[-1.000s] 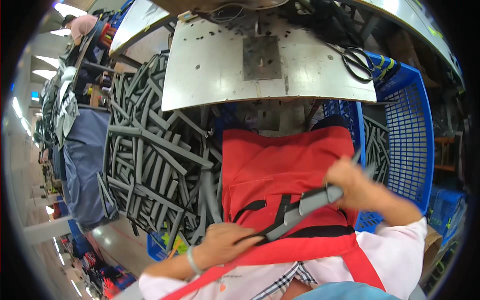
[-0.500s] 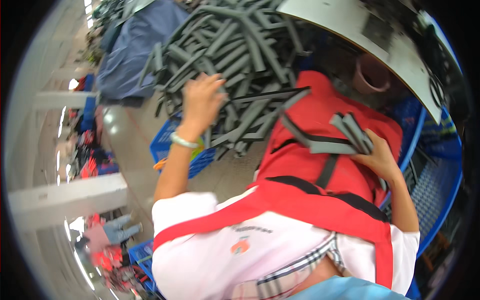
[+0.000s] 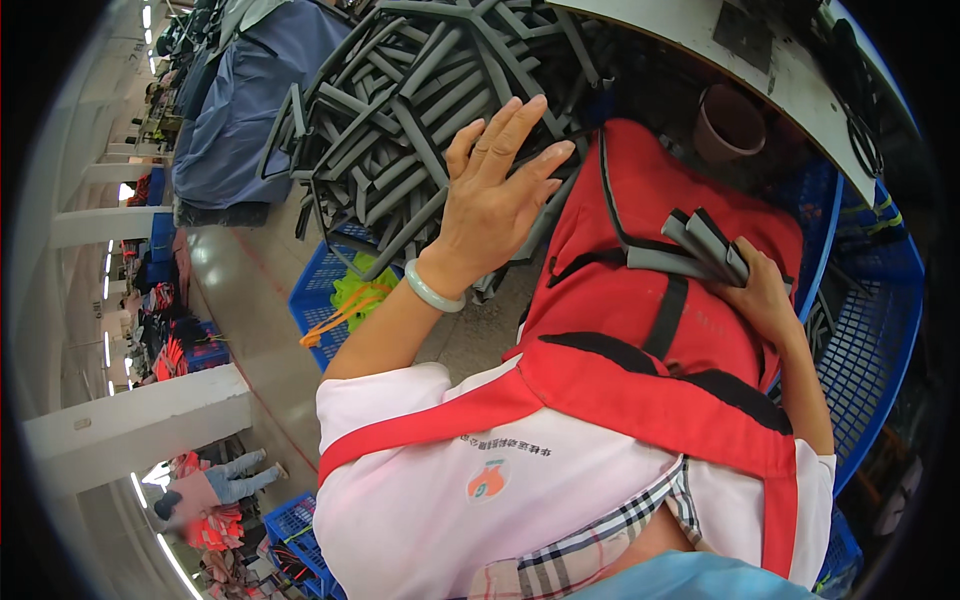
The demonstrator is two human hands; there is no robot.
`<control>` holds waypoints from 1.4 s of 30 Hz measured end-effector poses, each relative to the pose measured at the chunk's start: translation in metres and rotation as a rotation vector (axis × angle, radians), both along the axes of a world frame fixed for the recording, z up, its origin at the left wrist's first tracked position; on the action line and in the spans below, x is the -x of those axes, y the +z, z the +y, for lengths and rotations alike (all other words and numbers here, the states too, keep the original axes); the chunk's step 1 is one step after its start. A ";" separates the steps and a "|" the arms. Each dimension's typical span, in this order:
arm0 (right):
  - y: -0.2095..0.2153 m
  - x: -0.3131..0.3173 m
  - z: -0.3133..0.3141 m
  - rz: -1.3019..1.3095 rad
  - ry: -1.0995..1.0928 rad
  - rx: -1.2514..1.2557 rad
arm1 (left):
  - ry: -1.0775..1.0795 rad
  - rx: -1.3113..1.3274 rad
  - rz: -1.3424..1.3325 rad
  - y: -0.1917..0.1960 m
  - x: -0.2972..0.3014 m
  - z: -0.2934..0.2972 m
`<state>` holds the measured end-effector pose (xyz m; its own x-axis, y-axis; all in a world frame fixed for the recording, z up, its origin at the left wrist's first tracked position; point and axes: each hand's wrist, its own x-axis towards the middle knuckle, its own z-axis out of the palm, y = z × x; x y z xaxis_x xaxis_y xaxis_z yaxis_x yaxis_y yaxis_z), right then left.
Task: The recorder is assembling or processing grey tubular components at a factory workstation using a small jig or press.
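Note:
My right hand point(image 3: 765, 295) is closed around a small bunch of grey strips with black edging point(image 3: 705, 250), held over the red apron point(image 3: 690, 330) on my lap. From the bunch, one long bent strip point(image 3: 610, 205) stretches up across the apron. My left hand point(image 3: 490, 195), wearing a pale bangle point(image 3: 433, 287) at the wrist, is raised in front of a large heap of similar grey strips point(image 3: 400, 140). Its fingers are spread and nothing shows in them. Whether it touches the heap I cannot tell.
A blue crate point(image 3: 318, 275) with a bright yellow-green item point(image 3: 358, 295) stands beside the heap. Blue baskets point(image 3: 880, 340) are at my right, under a pale tabletop point(image 3: 690, 60). A pinkish bucket point(image 3: 728, 125) sits beneath it. Blue-grey cloth point(image 3: 245, 115) lies at far left.
My left hand has come right and nearer from the heap, its fingers now spread. The long strip on the apron has swung upright. The right hand keeps its bunch.

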<state>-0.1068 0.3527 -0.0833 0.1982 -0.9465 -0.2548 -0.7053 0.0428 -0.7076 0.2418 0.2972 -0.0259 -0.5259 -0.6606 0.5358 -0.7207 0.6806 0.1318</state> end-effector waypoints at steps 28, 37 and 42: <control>-0.010 0.007 -0.005 0.039 -0.005 -0.086 | -0.832 -1.627 1.612 -0.016 0.031 -0.050; 0.032 0.023 -0.031 0.066 -0.065 0.077 | -0.554 -0.799 0.273 -0.053 0.089 -0.080; 0.048 0.054 -0.043 0.215 -0.101 0.302 | -0.472 -1.316 0.211 -0.038 0.106 -0.104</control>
